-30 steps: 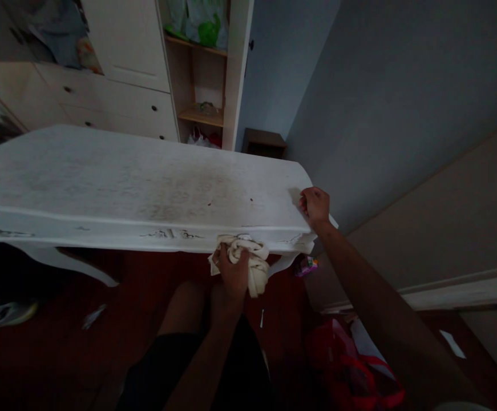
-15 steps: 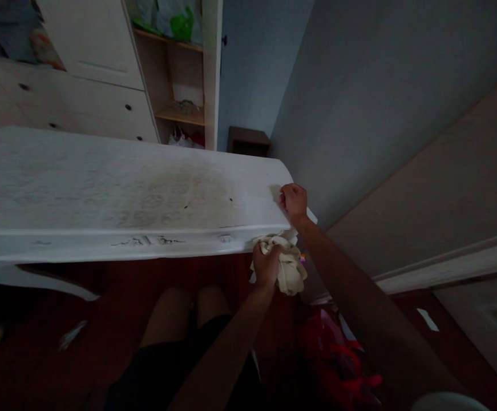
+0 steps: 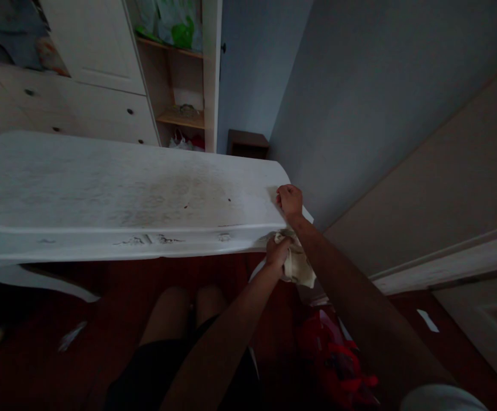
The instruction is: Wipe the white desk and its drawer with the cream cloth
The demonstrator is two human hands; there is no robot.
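Note:
A white table (image 3: pixel 102 154) with carved trim along its front edge stretches across the view, its top smudged brown in the middle. My left hand (image 3: pixel 278 252) grips a crumpled cream cloth (image 3: pixel 299 267) against the front right corner, below the top edge. The cloth's far part is hidden behind my right forearm. Curled into a loose fist, my right hand (image 3: pixel 290 200) rests on the table top near its right end, and I see nothing in it.
A white cabinet (image 3: pixel 98 63) with open shelves stands behind the table. A small brown box-shaped unit (image 3: pixel 248 142) sits by the grey wall (image 3: pixel 359 103). Red bags (image 3: pixel 338 354) lie on the dark red floor at the right. My knees are below the table's front edge.
My left hand has moved right and slightly up along the corner with the cloth, which now hangs farther right. My right hand has stayed nearly in place on the table top.

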